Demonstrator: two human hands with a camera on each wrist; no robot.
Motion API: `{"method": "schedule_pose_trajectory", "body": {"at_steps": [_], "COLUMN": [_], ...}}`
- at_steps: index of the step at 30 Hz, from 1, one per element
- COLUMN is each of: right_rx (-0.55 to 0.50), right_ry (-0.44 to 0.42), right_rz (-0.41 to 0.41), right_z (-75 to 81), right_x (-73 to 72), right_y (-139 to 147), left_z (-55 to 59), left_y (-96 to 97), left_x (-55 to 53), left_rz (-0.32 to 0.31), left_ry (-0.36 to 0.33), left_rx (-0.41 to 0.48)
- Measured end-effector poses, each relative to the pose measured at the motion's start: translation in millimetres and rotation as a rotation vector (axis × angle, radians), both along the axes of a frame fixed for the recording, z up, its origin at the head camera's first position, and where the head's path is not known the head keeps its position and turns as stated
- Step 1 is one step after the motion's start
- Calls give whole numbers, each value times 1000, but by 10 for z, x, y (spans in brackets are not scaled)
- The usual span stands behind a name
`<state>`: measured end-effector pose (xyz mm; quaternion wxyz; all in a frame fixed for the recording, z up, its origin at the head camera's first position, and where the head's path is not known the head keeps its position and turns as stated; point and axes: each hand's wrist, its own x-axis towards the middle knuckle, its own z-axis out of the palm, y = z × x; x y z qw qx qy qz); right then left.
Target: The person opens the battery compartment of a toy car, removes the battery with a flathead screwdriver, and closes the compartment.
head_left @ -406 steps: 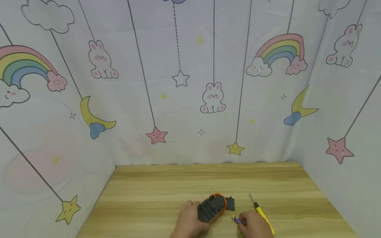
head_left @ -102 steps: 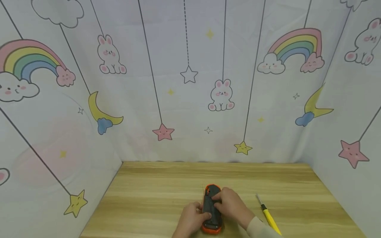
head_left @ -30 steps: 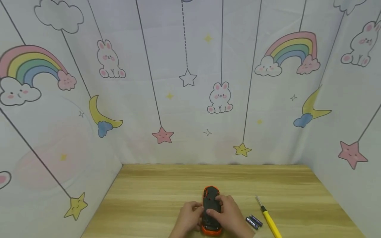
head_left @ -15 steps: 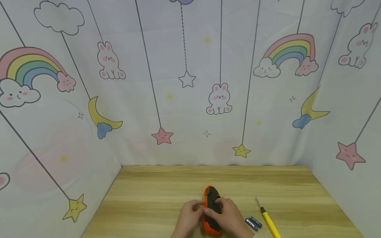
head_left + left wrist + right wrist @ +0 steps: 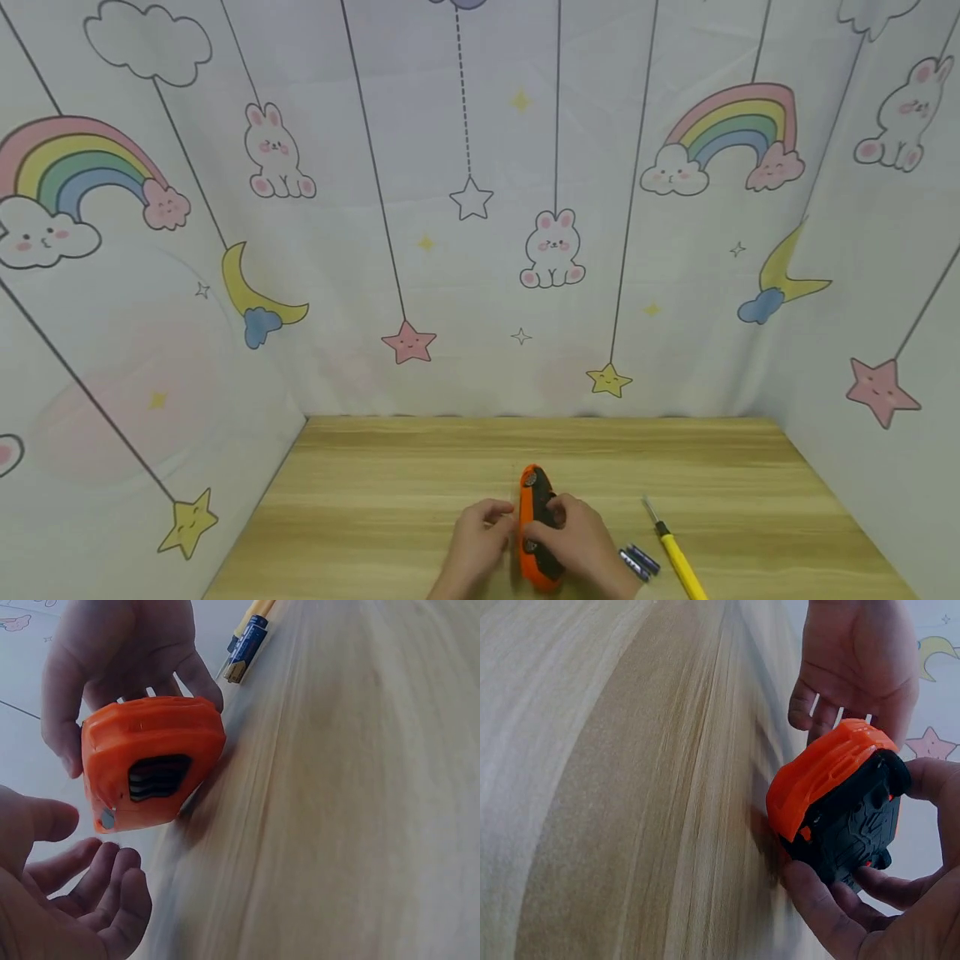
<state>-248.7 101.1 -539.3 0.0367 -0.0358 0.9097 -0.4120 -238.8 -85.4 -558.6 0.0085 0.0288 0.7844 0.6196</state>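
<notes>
A toy car [image 5: 528,500] with an orange body and black underside is tipped on its side, its wheels and underside facing right. My right hand [image 5: 577,533] holds it, thumb on the near wheel and fingers at the underside; the right wrist view shows the grip on the black underside [image 5: 855,825]. My left hand [image 5: 480,533] is just left of the car, fingers loosely bent and apart from it. In the left wrist view those fingers [image 5: 112,900] stand below the orange body [image 5: 161,739] with nothing in them.
Two dark small batteries [image 5: 636,563] lie side by side right of the right hand. Farther right is a yellow screwdriver [image 5: 681,562], its tip pointing away. A patterned cloth wall [image 5: 480,375] bounds the wooden table [image 5: 375,475] at the back and sides.
Earlier the car lay underside up with its battery compartment open and a black cover beside it. It has since rolled onto its side, and the left hand has come off it.
</notes>
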Motion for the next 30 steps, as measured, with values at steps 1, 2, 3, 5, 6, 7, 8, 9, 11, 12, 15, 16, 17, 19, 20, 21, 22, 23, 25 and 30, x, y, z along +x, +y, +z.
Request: {"method": "schedule_pose_trajectory", "body": {"at_steps": [1, 2, 3, 5, 6, 7, 8, 9, 11, 12, 15, 16, 17, 19, 20, 21, 22, 23, 25, 30], "right_rx": [-13, -28, -42, -64, -71, -75, -76, -78, -78, -81, -90, -91, -97, -111, -119, -129, -141, -157, -186, -249], "right_ry": [-8, -17, -24, -33, -37, -39, -36, -30, -26, -26, -30, -37, -43, -54, -57, -60, -58, -54, -42, 7], "right_rz": [0, -1, -3, -11, -18, -26, -34, -44, -61, -67, -80, -78, -75, -71, -68, -62, -57, -51, -38, 0], "right_z": [3, 7, 12, 23, 32, 36, 40, 43, 50, 51, 60, 61, 60, 58, 55, 51, 45, 41, 30, 0], "right_x": [0, 0, 1, 7, 11, 15, 19, 23, 30, 32, 29, 28, 25, 17, 13, 12, 12, 11, 16, 33], "right_y": [8, 15, 24, 37, 41, 43, 42, 39, 33, 33, 40, 41, 45, 50, 53, 56, 56, 60, 62, 78], "left_z": [-8, -14, -19, -25, -28, -30, -29, -31, -33, -32, -24, -20, -21, -26, -28, -31, -32, -34, -31, -24], "left_y": [7, 14, 19, 30, 34, 39, 44, 48, 58, 63, 79, 83, 87, 96, 100, 103, 104, 104, 103, 103], "left_x": [2, 4, 5, 5, 6, 6, 7, 6, 2, 1, -13, -17, -21, -28, -30, -33, -36, -39, -42, -49], "left_rz": [15, 27, 36, 43, 39, 28, 15, 0, -24, -34, -59, -65, -72, -85, -88, -92, -94, -95, -92, -97], "left_ry": [-4, -14, -31, -76, -103, -124, -143, -156, -171, -174, -189, -194, -197, -198, -195, -195, -194, -196, -211, -256], "left_rx": [9, 23, 38, 55, 59, 64, 68, 65, 61, 62, 73, 82, 92, 106, 110, 114, 116, 112, 105, 152]}}
